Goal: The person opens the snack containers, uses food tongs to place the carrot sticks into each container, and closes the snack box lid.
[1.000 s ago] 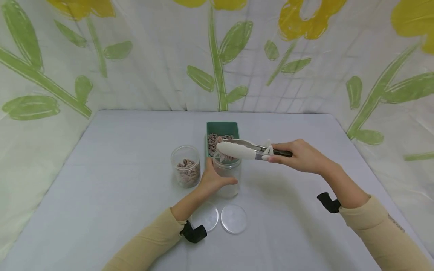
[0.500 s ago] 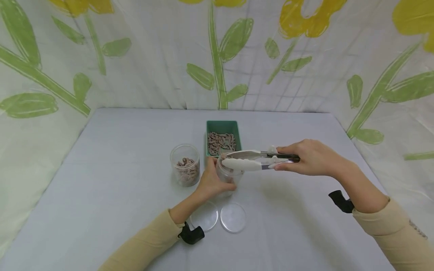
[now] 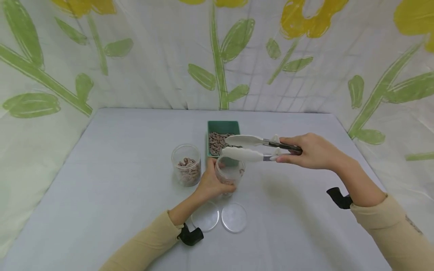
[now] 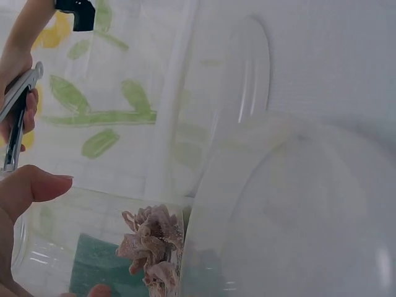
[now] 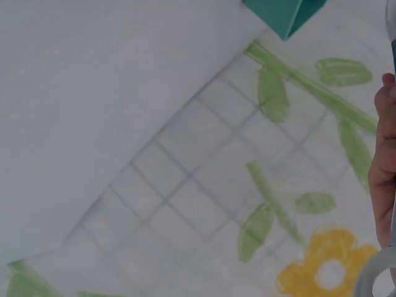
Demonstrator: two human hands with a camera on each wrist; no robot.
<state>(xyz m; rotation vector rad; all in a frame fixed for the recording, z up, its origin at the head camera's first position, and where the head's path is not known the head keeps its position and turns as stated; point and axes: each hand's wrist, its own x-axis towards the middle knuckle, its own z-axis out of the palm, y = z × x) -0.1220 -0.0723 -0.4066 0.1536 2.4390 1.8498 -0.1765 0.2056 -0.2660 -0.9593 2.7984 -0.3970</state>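
Note:
My left hand (image 3: pixel 211 182) grips a clear jar (image 3: pixel 234 176) in the middle of the table, its thumb round the near side. Greyish-pink twisted pieces (image 4: pixel 151 247) lie at the bottom of that jar in the left wrist view. Above the jar's mouth, my right hand (image 3: pixel 315 152) holds white-tipped metal tongs (image 3: pixel 244 153) with dark handles. The tongs' arms are spread, and nothing shows between the tips. Behind the jar is a green tray (image 3: pixel 222 126) with more pieces (image 3: pixel 215 143); the tongs partly hide it.
A second clear jar (image 3: pixel 179 151), partly filled with similar pieces (image 3: pixel 189 172), stands left of my left hand. Two round clear lids, a left lid (image 3: pixel 208 220) and a right lid (image 3: pixel 234 217), lie on the white table (image 3: pixel 118 180) in front. A flower-patterned curtain (image 3: pixel 152 67) hangs behind.
The tongs came from over the tray's front down into the jar's mouth, then rose with their arms wider apart. Pieces now lie in the held jar, which tilted slightly.

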